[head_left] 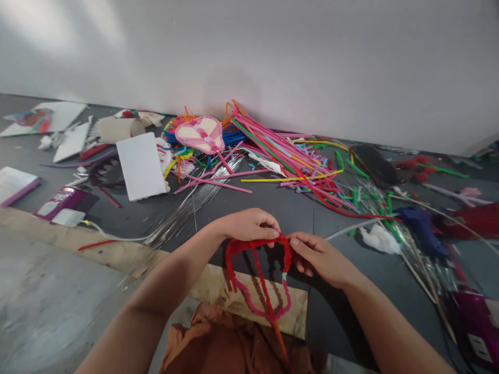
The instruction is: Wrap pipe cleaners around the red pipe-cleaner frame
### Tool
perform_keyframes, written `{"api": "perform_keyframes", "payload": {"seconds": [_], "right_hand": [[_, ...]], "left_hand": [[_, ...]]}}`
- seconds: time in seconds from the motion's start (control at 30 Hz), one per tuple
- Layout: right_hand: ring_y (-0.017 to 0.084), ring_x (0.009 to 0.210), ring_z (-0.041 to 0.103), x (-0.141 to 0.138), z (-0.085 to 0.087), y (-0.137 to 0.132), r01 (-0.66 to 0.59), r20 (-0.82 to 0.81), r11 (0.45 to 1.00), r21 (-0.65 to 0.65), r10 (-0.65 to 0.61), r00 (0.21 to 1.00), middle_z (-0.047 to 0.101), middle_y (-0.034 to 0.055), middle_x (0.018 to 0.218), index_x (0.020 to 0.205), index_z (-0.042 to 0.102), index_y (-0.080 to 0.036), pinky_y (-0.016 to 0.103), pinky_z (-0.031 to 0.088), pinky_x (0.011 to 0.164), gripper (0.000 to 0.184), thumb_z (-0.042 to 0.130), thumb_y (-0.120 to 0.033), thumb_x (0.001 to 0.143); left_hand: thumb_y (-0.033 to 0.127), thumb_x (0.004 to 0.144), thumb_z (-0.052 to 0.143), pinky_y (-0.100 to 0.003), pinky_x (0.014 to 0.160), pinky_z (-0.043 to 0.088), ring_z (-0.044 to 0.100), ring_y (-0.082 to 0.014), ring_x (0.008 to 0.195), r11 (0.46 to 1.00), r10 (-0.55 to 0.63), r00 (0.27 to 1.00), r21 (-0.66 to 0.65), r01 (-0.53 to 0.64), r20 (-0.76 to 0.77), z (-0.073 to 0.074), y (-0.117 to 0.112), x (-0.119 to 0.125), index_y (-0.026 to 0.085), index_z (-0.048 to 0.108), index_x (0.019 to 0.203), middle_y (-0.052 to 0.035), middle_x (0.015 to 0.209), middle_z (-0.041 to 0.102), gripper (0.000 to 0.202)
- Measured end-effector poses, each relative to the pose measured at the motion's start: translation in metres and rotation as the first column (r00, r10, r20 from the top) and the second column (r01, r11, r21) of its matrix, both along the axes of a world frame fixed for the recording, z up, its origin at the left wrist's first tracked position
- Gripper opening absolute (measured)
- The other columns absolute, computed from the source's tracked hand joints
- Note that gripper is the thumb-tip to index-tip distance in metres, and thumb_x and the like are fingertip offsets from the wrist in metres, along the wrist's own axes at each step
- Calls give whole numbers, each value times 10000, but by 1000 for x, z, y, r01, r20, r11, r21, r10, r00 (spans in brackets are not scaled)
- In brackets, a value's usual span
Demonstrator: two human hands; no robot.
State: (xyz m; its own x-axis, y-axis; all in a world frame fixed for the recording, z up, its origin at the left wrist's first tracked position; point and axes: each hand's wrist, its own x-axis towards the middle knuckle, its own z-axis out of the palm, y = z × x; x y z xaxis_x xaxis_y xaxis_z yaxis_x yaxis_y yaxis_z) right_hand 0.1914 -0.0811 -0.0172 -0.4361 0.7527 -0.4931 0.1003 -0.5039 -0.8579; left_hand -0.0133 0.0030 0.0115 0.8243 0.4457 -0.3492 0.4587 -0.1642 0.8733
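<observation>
Both hands are at the top edge of a looped pipe-cleaner frame [261,270], red above and pink below, with a red stem down its middle that turns orange at the bottom. My left hand [253,226] grips the red top bar, thumb along it and fingers curled behind. At the upper right corner, my right hand [312,253] pinches the red pipe cleaner between thumb and forefinger. A small pale green bit shows on the right side of the frame. The frame hangs over brown paper and my lap.
Against the wall lies a heap of coloured pipe cleaners [288,150]. A pink and cream heart-shaped piece [199,133] rests left of it. A white card [141,166] leans nearby. To the right are a blue glue gun [423,231], a white tuft [380,239] and thin wires.
</observation>
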Motion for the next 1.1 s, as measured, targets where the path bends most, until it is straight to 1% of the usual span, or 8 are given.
{"api": "perform_keyframes", "payload": {"seconds": [0.3,0.5,0.6,0.67,0.83,0.97,1.0,1.1], "right_hand": [[54,450,402,-1,-1,1,20,100,1000,20,-21,995,444,-67,518,880,634,-166,162,282,390,384,627,-525,746],[58,445,400,0,-4,1,22,107,999,43,-27,994,448,-66,508,822,611,-175,169,301,397,356,609,-526,760],[61,447,408,4,-2,2,66,102,997,48,-70,992,460,-66,529,823,600,-183,174,294,395,358,623,-532,744],[63,451,412,8,1,3,85,116,994,61,-92,989,473,-62,547,813,598,-187,179,282,394,357,623,-536,741],[75,495,426,19,9,7,5,179,984,179,-38,983,525,-34,571,778,631,-173,201,313,452,351,590,-522,779],[81,499,433,16,10,8,86,163,965,248,-129,978,558,-28,608,913,645,-172,210,328,468,386,581,-527,776],[84,507,447,14,9,8,85,164,964,250,-129,978,563,-27,617,904,641,-170,212,338,477,377,594,-518,768],[85,507,449,9,8,7,71,192,958,279,-128,973,524,-42,583,754,613,-169,213,349,486,319,618,-489,751]], "left_hand": [[271,832,494,-171,586,393,559,-87,614,999,36,999,-28,-35,16,1,-3,2,123,651,806,-16,702,679,217],[361,847,510,-179,618,410,575,-95,650,990,51,997,-138,-42,61,-6,0,-2,125,659,874,-29,745,685,281],[414,785,603,-183,622,408,583,-102,675,984,52,997,-174,-43,50,-4,2,-7,140,660,926,-21,790,685,313],[408,728,668,-182,592,397,587,-106,657,982,56,998,-181,-52,16,-2,2,-8,143,667,880,-12,767,685,306],[380,756,636,-180,546,390,584,-102,583,952,95,995,-293,-88,11,-5,-2,-3,135,660,740,-12,644,676,247],[379,740,643,-182,549,398,580,-100,575,927,149,989,-348,-137,6,-13,-8,5,132,648,714,-9,622,666,248],[380,734,646,-186,560,406,583,-103,583,924,166,986,-348,-155,3,-14,-9,7,130,645,717,-9,625,664,251],[383,692,687,-199,585,426,582,-105,600,927,239,971,-300,-224,16,-14,-13,11,128,632,774,5,649,650,273]]}}
